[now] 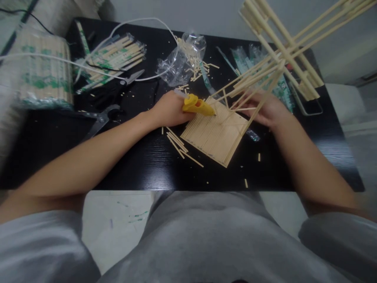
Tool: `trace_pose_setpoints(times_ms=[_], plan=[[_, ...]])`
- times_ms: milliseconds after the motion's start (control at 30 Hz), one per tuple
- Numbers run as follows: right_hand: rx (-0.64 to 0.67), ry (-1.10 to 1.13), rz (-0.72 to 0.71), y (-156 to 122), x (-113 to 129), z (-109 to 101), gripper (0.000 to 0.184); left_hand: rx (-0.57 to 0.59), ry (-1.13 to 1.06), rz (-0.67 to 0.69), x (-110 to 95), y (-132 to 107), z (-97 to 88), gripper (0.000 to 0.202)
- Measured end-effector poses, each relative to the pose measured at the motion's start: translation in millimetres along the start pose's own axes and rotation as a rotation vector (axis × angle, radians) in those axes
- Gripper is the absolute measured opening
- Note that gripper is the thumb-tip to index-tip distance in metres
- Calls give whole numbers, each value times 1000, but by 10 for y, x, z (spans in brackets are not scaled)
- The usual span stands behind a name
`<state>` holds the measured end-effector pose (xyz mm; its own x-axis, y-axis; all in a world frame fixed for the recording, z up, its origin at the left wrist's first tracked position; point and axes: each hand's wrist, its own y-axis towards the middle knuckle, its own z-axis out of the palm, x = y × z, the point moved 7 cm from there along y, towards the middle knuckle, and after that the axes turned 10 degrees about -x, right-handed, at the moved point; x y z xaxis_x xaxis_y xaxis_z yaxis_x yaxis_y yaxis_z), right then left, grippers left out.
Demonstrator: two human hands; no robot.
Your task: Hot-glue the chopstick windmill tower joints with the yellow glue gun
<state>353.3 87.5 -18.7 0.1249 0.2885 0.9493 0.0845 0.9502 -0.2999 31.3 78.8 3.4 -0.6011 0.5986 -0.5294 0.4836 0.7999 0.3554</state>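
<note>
My left hand [169, 109] is wrapped round a yellow hot glue gun [194, 104], with a glue stick showing at its back end. The nozzle points right and down, close over a flat base of pale wooden sticks [216, 131] laid side by side. Slanting sticks rise from this base to crossed, blade-like arms [287, 55], like a windmill model. My right hand [269, 108] grips the model at its right side, fingers partly hidden behind the slanting sticks. Short cut sticks [178, 143] lie just left of the base.
Pruning shears [101, 120] and scissors [129, 80] lie at left, near wrapped chopsticks [118, 59] and a full pack [44, 72]. A white cable [135, 19] loops across the black table [141, 173]. Clear plastic [173, 65], stick scraps [194, 59] and empty wrappers [250, 55] lie behind.
</note>
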Motion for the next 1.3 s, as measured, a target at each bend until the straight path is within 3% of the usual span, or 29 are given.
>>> trace_pose_setpoints(times_ms=[500,700,900,1067,1300], plan=[[8,-13,4,-35,27,38,17,7,-22,-21,-4,6,-3,31],[17,11,8,-1,3,18,30,0,-15,3,8,7,6,32],[44,9,2,43,-10,3,23,-6,-14,25,13,0,12,31],[48,10,2,37,4,12,31,-4,-20,13,20,-8,16,31],[17,3,-26,58,-2,-41,18,-31,-49,38,-1,8,21,28]])
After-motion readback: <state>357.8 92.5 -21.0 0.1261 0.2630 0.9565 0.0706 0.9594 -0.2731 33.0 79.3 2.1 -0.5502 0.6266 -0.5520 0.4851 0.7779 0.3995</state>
